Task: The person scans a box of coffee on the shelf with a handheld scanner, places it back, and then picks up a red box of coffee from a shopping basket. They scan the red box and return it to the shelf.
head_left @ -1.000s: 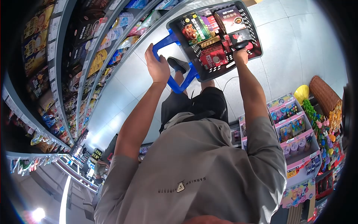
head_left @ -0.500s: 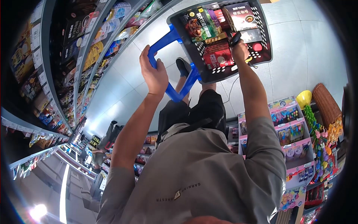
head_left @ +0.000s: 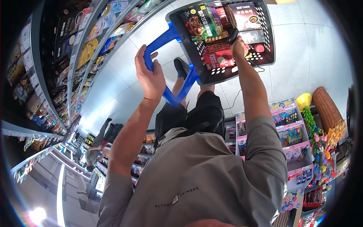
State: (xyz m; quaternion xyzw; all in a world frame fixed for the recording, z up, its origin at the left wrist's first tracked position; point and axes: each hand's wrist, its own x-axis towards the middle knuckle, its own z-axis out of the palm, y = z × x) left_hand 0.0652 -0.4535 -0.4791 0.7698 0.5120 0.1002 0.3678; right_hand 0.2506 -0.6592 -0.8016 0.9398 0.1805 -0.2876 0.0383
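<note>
Head view showed the left hand gripping the blue handle, its fingers hooked around it. The right hand was closed around a black object; what this was, I could not tell. The basket stood out in front of the legs, though whether it touched the floor was unclear. Over the last second, the right hand had shifted across the goods toward the handle side, leaving more of the grey box and a round red item uncovered. The black object now hung above the gap between the red box and the grey one. I judged that the work had moved inward among the goods, the left hand keeping the basket steady.
</note>
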